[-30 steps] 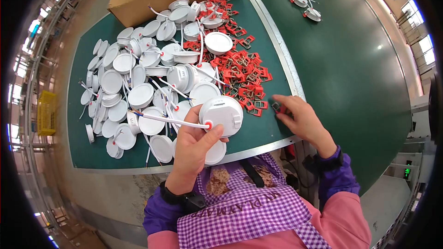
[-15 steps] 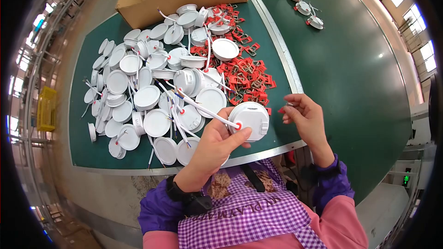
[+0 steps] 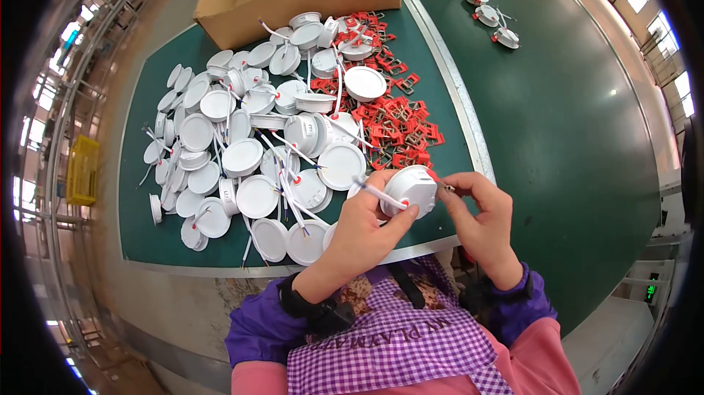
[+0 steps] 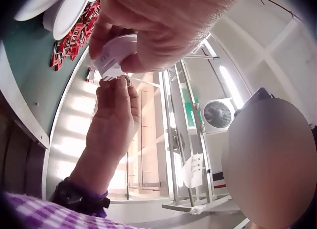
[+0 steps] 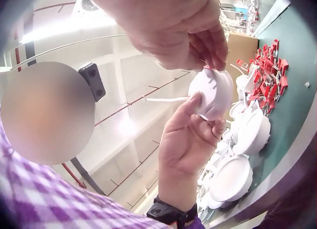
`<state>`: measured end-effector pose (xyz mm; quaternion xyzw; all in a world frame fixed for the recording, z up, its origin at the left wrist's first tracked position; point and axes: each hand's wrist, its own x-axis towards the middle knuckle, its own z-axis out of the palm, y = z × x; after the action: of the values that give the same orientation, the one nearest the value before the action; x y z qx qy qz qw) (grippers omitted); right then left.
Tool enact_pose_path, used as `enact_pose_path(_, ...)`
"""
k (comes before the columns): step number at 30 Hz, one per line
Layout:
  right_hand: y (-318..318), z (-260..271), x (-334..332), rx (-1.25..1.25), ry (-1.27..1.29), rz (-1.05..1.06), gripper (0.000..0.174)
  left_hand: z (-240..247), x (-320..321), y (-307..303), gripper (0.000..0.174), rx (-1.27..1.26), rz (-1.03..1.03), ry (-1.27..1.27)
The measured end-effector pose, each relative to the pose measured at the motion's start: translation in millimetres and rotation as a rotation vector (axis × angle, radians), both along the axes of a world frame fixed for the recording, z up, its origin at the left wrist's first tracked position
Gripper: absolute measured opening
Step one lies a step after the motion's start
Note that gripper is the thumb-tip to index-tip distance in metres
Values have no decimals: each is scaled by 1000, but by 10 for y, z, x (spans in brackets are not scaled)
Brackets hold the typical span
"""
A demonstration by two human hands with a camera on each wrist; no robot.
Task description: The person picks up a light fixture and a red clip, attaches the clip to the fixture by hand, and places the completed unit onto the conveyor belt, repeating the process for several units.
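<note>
Near the table's front edge the left hand point(image 3: 371, 228) grips a round white lamp point(image 3: 412, 188) by its rim, thumb on the back beside the red cable grommet. The right hand point(image 3: 480, 223) pinches a small red clip with a metal spring point(image 3: 446, 185) against the lamp's right side. In the right wrist view the right hand's fingertips meet the upper edge of the lamp point(image 5: 212, 93), the left hand point(image 5: 184, 145) holding it from below. The left wrist view shows the lamp point(image 4: 115, 56) between both hands; the fingers partly hide the clip.
Many white lamps point(image 3: 242, 157) with cables cover the table's left part. A pile of red clips point(image 3: 400, 127) lies behind the hands. An open cardboard box point(image 3: 301, 1) stands at the back. Several lamps point(image 3: 506, 37) sit on the green surface beyond the metal rail point(image 3: 456, 87).
The left hand has carried the lamp to the right and tilted it. The right hand has lifted a clip from beside the pile and brought it to the lamp.
</note>
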<state>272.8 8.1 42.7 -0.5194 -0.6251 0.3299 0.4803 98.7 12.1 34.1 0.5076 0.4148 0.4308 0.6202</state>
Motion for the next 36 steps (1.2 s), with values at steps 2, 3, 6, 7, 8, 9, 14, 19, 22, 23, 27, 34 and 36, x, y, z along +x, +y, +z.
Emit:
enact_pose_path(2, -54, 60, -11, -3, -110, 6, 11, 27, -6, 0, 35, 72, 7, 109)
enact_pose_path(3, -64, 49, -10, -7, -112, 8, 11, 89, 0, -6, 35, 102, 7, 197)
enact_pose_path(6, -75, 47, 9, -21, -146, -16, 12, 101, 24, -9, 35, 160, -7, 295)
enact_pose_path(7, -66, 83, 13, 58, -196, -12, 12, 96, 28, -7, 35, 191, -16, 305)
enact_pose_path(8, -63, 104, 12, 137, -245, -7, 13, 97, 30, -9, 35, 190, -15, 306)
enact_pose_path(9, -69, 105, 8, 136, -245, -6, 13, 98, 34, -12, 35, 197, -15, 314)
enact_pose_path(14, -107, 83, -8, 185, -307, 4, 14, 90, 48, -21, 36, 256, -6, 348)
enact_pose_path(19, -126, 67, -19, 220, -335, 13, 17, 53, 47, -30, 40, 322, -36, 460)
enact_pose_path(22, -124, 36, -22, 264, -349, 7, 19, 90, 15, -3, 40, 382, -73, 519)
enact_pose_path(23, -121, 9, -24, 292, -340, 3, 20, 110, -3, 5, 40, 382, -74, 518)
enact_pose_path(27, -109, -93, 19, 300, -320, 45, 19, 88, -59, -3, 41, 365, -154, 537)
enact_pose_path(34, -103, 104, 175, -408, 247, 158, 41, 153, -110, -96, 40, 330, -211, 413)
enact_pose_path(36, -117, 138, 209, -503, 266, 286, 40, 168, -144, -116, 40, 363, -230, 412)
